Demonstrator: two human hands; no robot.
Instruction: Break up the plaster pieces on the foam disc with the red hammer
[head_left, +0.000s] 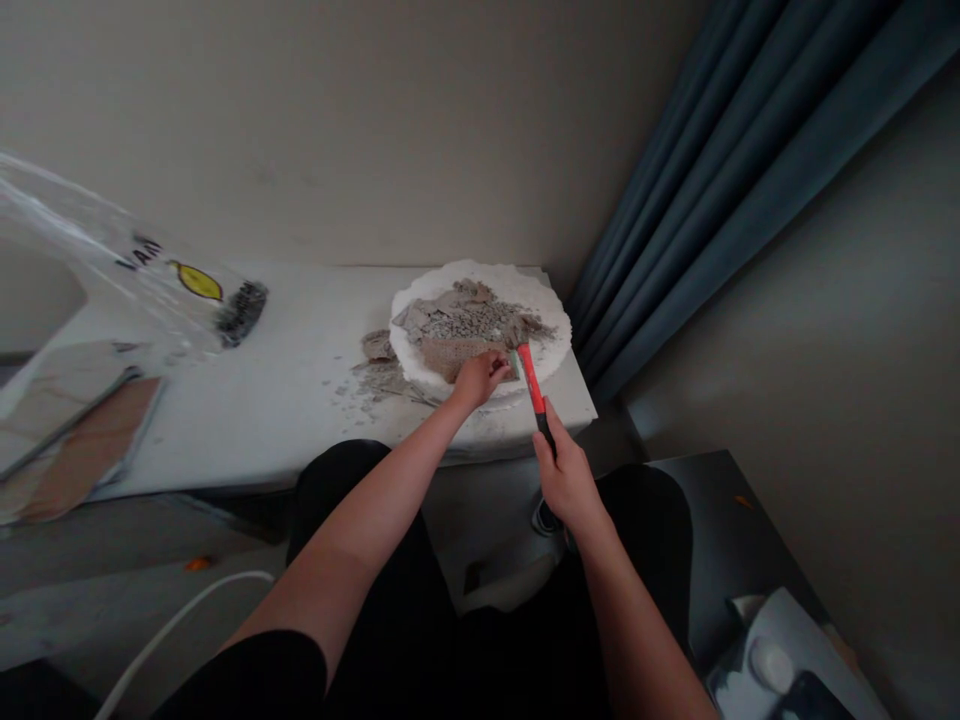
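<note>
My right hand (564, 470) is wrapped round the black grip of a hammer (531, 380) with a red handle. The hammer's head rests among grey rubble at the right of a round white slab with a scalloped rim (551, 300). Just left of the hammer, my left hand (478, 380) is closed in a pinch low over the slab; what its fingers hold, if anything, I cannot make out. Beneath and beyond it lie a flat brownish textured piece (450, 355) and a heap of broken grey fragments (472, 315).
More grey crumbs (382, 378) are scattered on the white table (300, 400) left of the slab. A clear plastic bag (150, 275) with dark bits stands further left, near a brown board (94, 450). Blue curtains (675, 190) hang at the right, above a dark surface (720, 520).
</note>
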